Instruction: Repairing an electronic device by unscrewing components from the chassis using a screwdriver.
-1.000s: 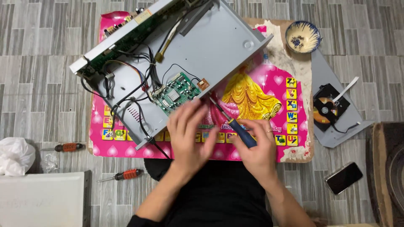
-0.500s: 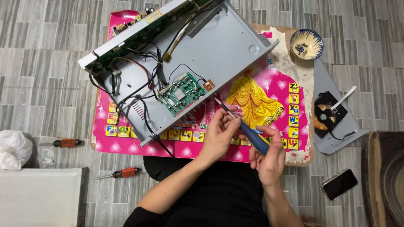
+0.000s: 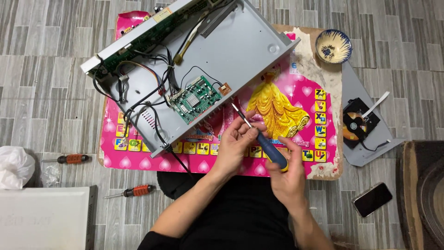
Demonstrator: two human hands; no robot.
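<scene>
My right hand [image 3: 287, 178] grips the blue handle of a screwdriver [image 3: 270, 150]; its metal shaft points up-left toward the grey metal chassis [image 3: 240, 51]. Fingers of my left hand [image 3: 236, 143] pinch the shaft near the handle. The open chassis lies tilted across a pink picture mat [image 3: 296, 139], with a green circuit board [image 3: 195, 99] and black cables inside. The screwdriver tip sits just off the chassis's near edge, close to the board.
Two orange-handled screwdrivers [image 3: 71, 159] [image 3: 138, 190] lie on the floor at left, near a white plastic bag [image 3: 14, 166] and a white box [image 3: 44, 217]. A bowl [image 3: 333, 46], a disc drive part [image 3: 358, 127] on a grey panel and a phone [image 3: 372, 199] are at right.
My left hand came off the chassis edge and now pinches the screwdriver shaft. Both hands with the screwdriver drew back from the board toward me.
</scene>
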